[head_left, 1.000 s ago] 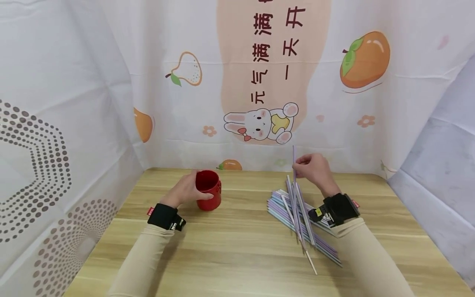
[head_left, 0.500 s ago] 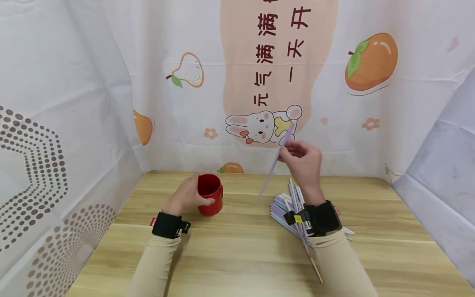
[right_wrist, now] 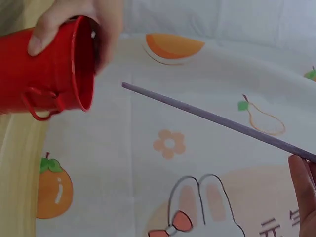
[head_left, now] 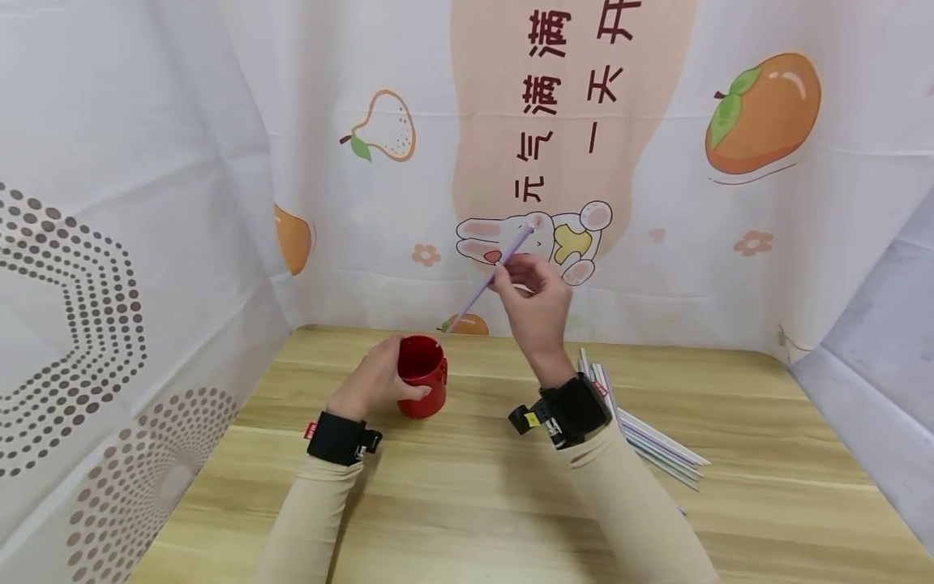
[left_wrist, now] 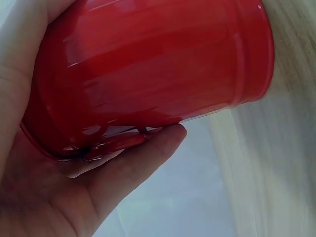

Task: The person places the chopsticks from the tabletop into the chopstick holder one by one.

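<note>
A red cup (head_left: 423,399) stands upright at the left of the table, and my left hand (head_left: 375,381) grips it by the rim and side. Its thumb lies along the near side in the head view. The left wrist view shows a finger (left_wrist: 143,165) by a small red loop on the cup's wall. Up in the air to the right, my right hand (head_left: 538,312) pinches a thin purple stick (head_left: 477,294). The stick slants down to the left, and its lower tip overlaps the cup's rim in the head view. In the right wrist view that tip is apart from the cup's mouth.
A loose pile of thin pale and purple sticks (head_left: 660,450) lies on the wooden table (head_left: 467,503), partly hidden by my right forearm. Behind the table hangs a printed white cloth (head_left: 365,203). More white cloth (head_left: 168,146) closes off the left side.
My right hand has carried the purple stick up from the pile and leftward, tilting it toward the cup. The left hand has kept its grip on the cup.
</note>
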`<state>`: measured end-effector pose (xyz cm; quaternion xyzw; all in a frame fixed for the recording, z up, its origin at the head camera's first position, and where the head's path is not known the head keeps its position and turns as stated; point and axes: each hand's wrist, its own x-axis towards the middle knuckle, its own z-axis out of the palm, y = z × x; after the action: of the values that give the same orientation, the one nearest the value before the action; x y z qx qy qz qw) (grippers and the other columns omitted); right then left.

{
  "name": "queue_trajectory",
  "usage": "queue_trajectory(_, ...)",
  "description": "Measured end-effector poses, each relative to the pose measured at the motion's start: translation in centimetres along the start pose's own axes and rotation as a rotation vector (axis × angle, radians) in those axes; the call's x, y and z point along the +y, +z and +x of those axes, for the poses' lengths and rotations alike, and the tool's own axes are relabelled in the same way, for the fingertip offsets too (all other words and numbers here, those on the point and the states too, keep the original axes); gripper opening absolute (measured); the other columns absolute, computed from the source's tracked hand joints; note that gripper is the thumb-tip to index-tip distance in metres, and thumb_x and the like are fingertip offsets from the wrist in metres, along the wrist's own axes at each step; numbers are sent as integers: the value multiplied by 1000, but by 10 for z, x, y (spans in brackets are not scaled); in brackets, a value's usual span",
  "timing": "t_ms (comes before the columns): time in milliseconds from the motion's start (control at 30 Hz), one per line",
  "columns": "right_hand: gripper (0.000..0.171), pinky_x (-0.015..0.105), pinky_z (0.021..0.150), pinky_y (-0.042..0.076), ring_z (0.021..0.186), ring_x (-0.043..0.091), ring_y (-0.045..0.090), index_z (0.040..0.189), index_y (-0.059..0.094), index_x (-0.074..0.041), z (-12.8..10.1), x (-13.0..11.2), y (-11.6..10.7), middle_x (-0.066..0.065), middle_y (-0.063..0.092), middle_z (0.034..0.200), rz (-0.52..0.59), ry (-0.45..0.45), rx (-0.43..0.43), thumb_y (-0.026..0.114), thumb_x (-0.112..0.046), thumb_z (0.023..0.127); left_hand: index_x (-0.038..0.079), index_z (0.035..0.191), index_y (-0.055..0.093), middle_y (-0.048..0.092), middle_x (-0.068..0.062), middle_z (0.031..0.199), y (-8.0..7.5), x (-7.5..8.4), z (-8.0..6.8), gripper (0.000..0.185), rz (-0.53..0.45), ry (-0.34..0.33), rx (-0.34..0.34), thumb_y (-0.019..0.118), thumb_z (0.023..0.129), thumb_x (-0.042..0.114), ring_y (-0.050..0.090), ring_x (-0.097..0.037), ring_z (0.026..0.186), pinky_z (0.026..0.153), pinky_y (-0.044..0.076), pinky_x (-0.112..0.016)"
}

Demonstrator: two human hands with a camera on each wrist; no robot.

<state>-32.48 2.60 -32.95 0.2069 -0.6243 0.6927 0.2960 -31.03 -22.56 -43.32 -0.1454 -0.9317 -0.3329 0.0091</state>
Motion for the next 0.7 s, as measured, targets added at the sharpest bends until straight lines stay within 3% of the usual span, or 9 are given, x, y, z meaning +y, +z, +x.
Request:
queue_trajectory(167, 14, 20, 73, 62, 78, 4, 71, 104, 67, 11, -11, 18, 18, 27, 73, 96, -64, 38, -81, 69, 3, 92, 1, 141, 46, 63, -15, 134, 2, -1, 0, 80, -7, 12, 5, 89, 78, 24, 61, -30, 119, 94, 62, -45)
queue_trajectory(367, 13, 16, 73, 61, 81, 26, 75, 102, 69, 7, -27, 44, 31, 22, 74, 95, -148, 70, -143, 73, -1, 92, 2, 143, 39, 61, -15, 136, 2, -3, 0, 85, -10, 34, 8, 90, 78, 25, 60, -30, 122, 97, 61, -45)
queue_trajectory(467, 12, 18, 73, 61, 82, 31, 75, 101, 69, 6, -33, 54, 34, 21, 75, 94, -176, 81, -172, 73, -1, 92, 3, 143, 39, 61, -15, 137, 1, -1, 0, 85, -5, 34, 3, 90, 78, 26, 60, -30, 122, 98, 60, -45)
queue_trajectory(700, 12, 26, 76, 64, 82, 30, 74, 101, 69, 5, -41, 68, 37, 21, 75, 95, -221, 126, -200, 72, -4, 93, 7, 145, 41, 61, -12, 139, -3, 3, -2, 85, -17, -37, -14, 89, 79, 29, 59, -29, 125, 98, 60, -46)
